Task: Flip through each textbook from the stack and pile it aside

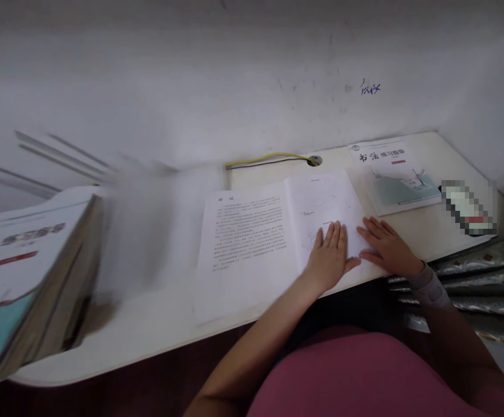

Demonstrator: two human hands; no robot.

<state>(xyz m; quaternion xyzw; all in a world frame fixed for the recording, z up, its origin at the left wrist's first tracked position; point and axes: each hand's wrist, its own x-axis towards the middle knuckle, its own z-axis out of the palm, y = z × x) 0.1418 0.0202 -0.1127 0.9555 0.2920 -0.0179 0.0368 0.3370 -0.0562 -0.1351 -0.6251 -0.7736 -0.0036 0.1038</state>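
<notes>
Two printed white pages (247, 243) lie side by side on the white table, meeting at a visible fold or edge. Text lines cover the left page, while the right one carries faint print and drawings. My left hand (330, 255) rests flat on the lower part of the right page, fingers stretched and thumb out to the side. Beside it, my right hand (384, 246) lies flat across that page's right edge, its fingers spread; a grey band circles the wrist. Neither hand grips anything. Just beyond my right hand is a booklet (401, 182) with a white and teal cover.
At the left stands a thick stack of similar booklets (21, 255), with blurred white sheets (147, 231) next to it. Yellow and black cables (273, 156) enter a round hole near the wall. A pixelated object (468, 208) lies at the table's right end, above silvery patterned packages (481, 284).
</notes>
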